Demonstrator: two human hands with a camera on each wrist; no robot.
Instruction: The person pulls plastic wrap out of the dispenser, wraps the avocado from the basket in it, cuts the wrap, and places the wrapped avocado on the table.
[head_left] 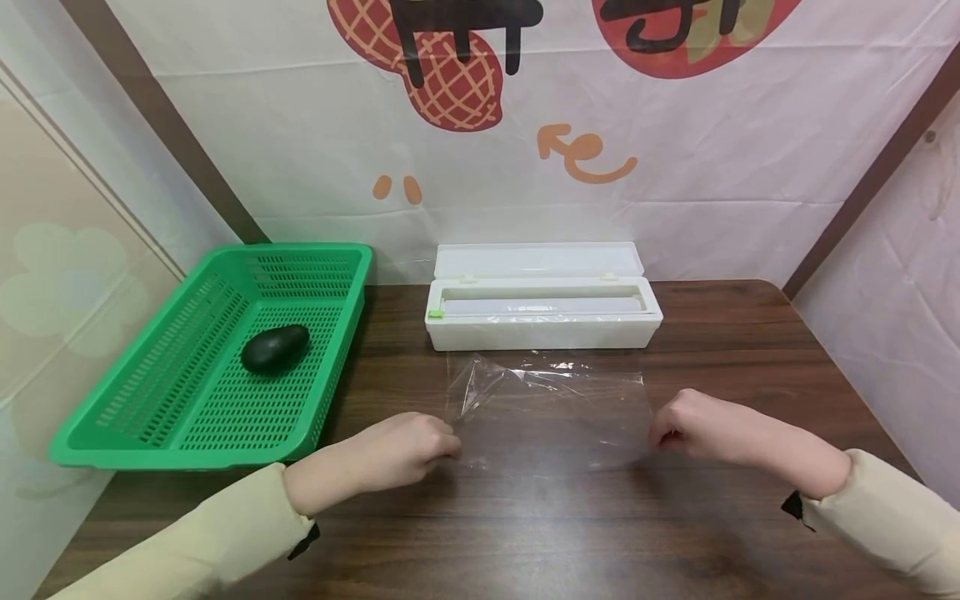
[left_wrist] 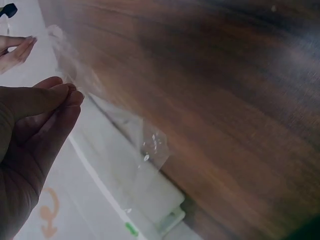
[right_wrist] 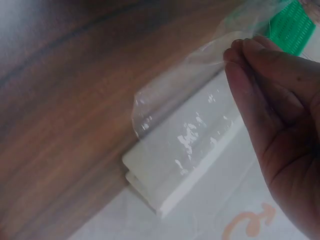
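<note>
A clear sheet of plastic wrap (head_left: 555,408) stretches between the two hands, in front of a white wrap dispenser box (head_left: 543,335). My left hand (head_left: 411,448) pinches the sheet's near left corner between thumb and fingers. At the near right corner my right hand (head_left: 697,425) pinches it the same way. The dispenser's lid (head_left: 536,259) stands raised, and a roll (head_left: 540,306) shows inside. In the left wrist view, the wrap (left_wrist: 152,142) overlaps the box. Shiny wrinkles mark the wrap (right_wrist: 187,137) in the right wrist view.
A green plastic basket (head_left: 318,400) stands on the left, holding a dark avocado (head_left: 276,349). The brown wooden table (head_left: 525,542) lies under everything. Behind the box hangs a white printed cloth (head_left: 300,150), and a small green slider (head_left: 436,314) sits at the box's left end.
</note>
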